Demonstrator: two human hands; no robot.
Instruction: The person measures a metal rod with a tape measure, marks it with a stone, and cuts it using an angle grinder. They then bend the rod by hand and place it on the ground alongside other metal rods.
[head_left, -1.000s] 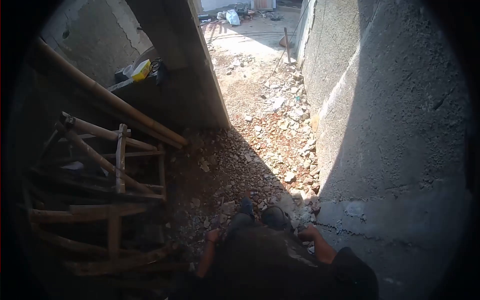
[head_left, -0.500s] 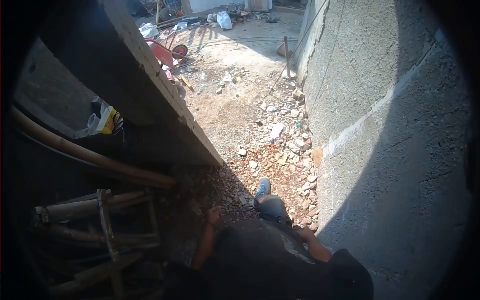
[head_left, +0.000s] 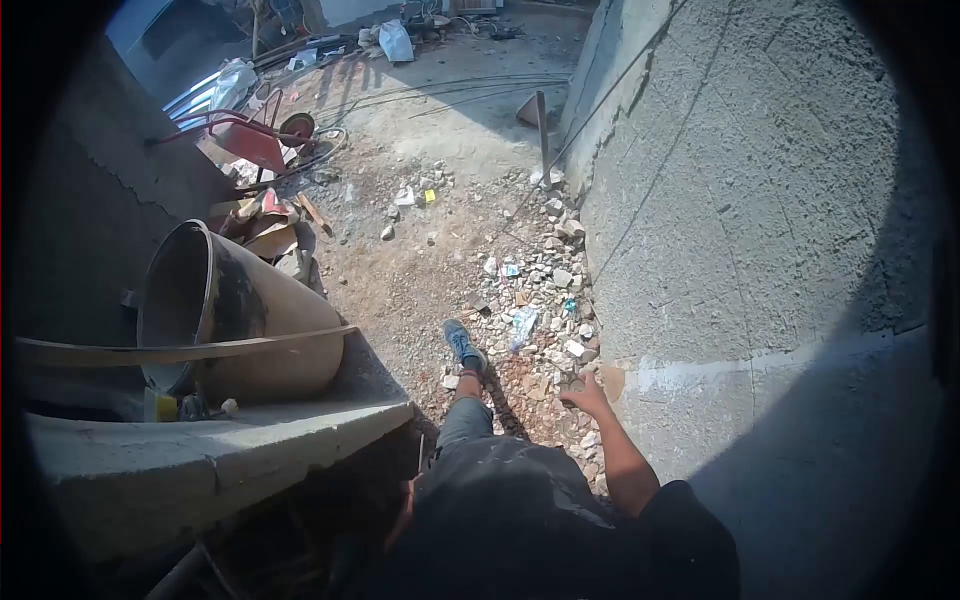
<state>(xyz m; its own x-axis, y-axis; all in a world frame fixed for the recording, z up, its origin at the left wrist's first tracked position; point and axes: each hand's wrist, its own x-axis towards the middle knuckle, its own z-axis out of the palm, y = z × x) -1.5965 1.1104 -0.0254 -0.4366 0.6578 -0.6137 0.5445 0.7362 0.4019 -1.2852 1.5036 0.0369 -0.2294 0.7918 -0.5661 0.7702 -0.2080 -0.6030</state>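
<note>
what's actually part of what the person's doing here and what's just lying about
In hand:
right hand, empty and open, swung out near the rough grey plastered wall
blue shoe stepping onto the stony rubble path

Lying about:
red wheelbarrow
big dark metal drum
white sack

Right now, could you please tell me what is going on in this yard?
A person is walking over loose stone rubble beside a rough grey concrete wall. The right hand swings free near the wall, open and holding nothing; the left hand is hidden behind the dark shirt. A blue shoe steps forward. To the left lies a large dark metal drum, with a red wheelbarrow beyond.
</note>
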